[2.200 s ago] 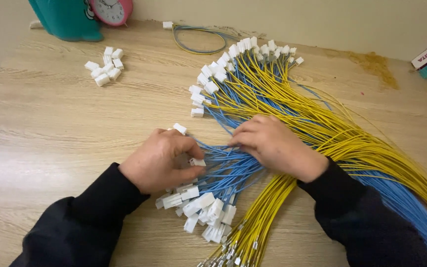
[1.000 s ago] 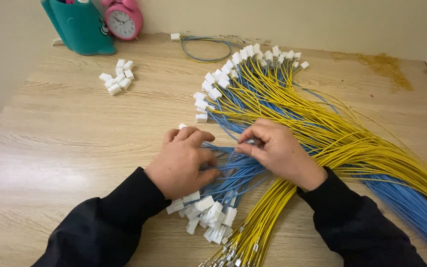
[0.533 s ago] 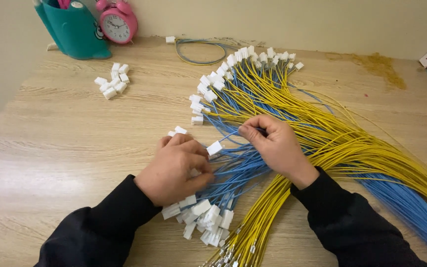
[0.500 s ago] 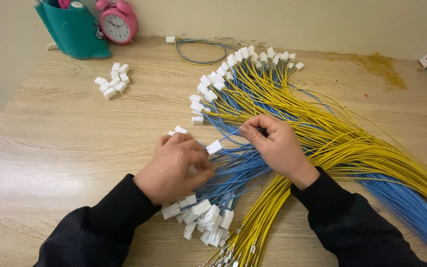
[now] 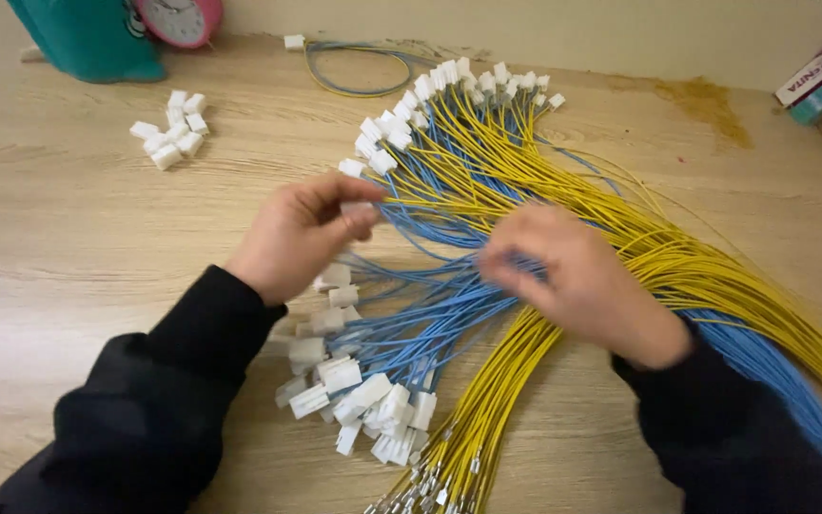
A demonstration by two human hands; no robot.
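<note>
My left hand (image 5: pixel 297 236) pinches a white plastic connector (image 5: pixel 355 206) at its fingertips, just below the fanned row of white connectors (image 5: pixel 401 119) at the far ends of the wires. A blue wire runs from that connector toward my right hand (image 5: pixel 577 281), which is blurred and curled over the blue wires (image 5: pixel 430 319) in the middle of the bundle. Yellow wires (image 5: pixel 677 271) fan across the wooden table (image 5: pixel 78 238) beside them. A heap of white connectors on blue wires (image 5: pixel 363 400) lies below my left hand.
Several loose white connectors (image 5: pixel 168 128) lie at the far left. A teal container (image 5: pixel 88 38) and a pink clock (image 5: pixel 178 14) stand at the back. A coiled wire (image 5: pixel 354 67) lies behind the bundle, a small box (image 5: pixel 815 81) at the right edge. Bare yellow wire terminals (image 5: pixel 430 490) reach the near edge.
My left hand has lifted from the connector heap and moved up toward the fanned row with a white connector. My right hand has shifted slightly right and is blurred. The view has tilted down.
</note>
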